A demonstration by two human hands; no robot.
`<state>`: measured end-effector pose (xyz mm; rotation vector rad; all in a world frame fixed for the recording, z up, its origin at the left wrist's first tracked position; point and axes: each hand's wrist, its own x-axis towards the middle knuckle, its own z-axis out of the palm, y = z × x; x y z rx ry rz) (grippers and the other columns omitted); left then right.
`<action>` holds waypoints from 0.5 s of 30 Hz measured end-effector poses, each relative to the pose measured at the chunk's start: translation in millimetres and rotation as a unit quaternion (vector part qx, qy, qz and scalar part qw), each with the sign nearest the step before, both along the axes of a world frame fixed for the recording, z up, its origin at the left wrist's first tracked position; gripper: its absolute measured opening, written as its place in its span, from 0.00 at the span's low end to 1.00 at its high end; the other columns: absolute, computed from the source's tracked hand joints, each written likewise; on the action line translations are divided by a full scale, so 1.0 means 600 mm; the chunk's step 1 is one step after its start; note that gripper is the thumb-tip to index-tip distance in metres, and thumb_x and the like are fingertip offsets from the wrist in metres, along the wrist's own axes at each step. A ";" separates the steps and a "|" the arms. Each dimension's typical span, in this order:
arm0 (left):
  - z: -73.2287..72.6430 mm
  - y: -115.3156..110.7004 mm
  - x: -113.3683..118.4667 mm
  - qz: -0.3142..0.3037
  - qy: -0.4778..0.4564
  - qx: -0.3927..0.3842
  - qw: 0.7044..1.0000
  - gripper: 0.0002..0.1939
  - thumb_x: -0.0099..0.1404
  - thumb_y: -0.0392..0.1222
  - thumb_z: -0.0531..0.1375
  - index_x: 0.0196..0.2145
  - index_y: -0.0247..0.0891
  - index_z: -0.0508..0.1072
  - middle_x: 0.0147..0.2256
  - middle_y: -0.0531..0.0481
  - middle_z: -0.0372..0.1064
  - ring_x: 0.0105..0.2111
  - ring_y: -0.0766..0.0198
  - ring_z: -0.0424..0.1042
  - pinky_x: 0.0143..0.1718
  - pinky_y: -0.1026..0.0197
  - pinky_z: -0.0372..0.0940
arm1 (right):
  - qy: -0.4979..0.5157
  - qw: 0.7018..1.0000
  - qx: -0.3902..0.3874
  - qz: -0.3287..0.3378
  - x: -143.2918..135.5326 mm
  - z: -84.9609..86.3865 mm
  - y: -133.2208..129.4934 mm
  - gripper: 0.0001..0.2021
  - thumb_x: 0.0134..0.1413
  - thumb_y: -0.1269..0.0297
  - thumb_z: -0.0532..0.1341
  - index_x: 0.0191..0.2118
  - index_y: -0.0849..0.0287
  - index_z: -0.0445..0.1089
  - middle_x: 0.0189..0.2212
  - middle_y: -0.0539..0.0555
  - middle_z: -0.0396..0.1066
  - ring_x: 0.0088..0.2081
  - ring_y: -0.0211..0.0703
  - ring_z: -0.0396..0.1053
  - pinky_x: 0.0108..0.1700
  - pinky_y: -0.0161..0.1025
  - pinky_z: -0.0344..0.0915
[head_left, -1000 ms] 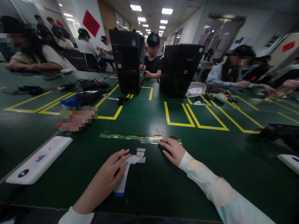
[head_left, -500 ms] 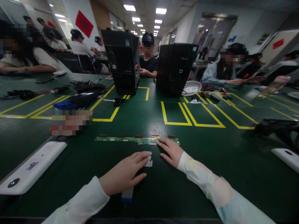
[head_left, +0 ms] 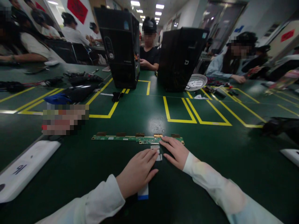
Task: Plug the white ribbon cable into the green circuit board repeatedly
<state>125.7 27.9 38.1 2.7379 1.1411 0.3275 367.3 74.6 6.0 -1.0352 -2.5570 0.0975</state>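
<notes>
A long, narrow green circuit board [head_left: 116, 138] lies crosswise on the table, with several brown flex tabs along its far edge. My right hand [head_left: 175, 151] rests its fingertips at the board's right part, fingers spread and stretched out. Just in front of the board is a white flat ribbon cable [head_left: 143, 192] with a blue near end. Over the middle of this cable lies my left hand [head_left: 140, 169], its fingers stretched flat and the thumb apart. The cable's far end shows past the fingertips, close to the board's near edge; whether they touch I cannot tell.
Two black computer towers [head_left: 116, 49] stand at the back, with a person behind them. A white plastic basket [head_left: 197, 81] sits beside the right tower. Left are a white case [head_left: 28, 168] and black cables [head_left: 81, 78]. Yellow tape [head_left: 182, 120] marks the green table.
My left hand has slid right and forward, taking the ribbon cable nearer to the board. My right hand stays at the board. The camera view has shifted slightly.
</notes>
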 end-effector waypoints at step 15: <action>0.010 -0.004 0.003 0.039 -0.022 -0.072 0.996 0.36 0.67 0.62 0.49 0.63 0.35 0.57 0.63 0.38 0.57 0.62 0.49 0.57 0.58 0.44 0.60 | -0.012 1.000 -0.006 0.005 0.002 0.007 -0.002 0.24 0.64 0.59 0.51 0.63 0.62 0.58 0.61 0.64 0.58 0.63 0.51 0.54 0.62 0.54 0.57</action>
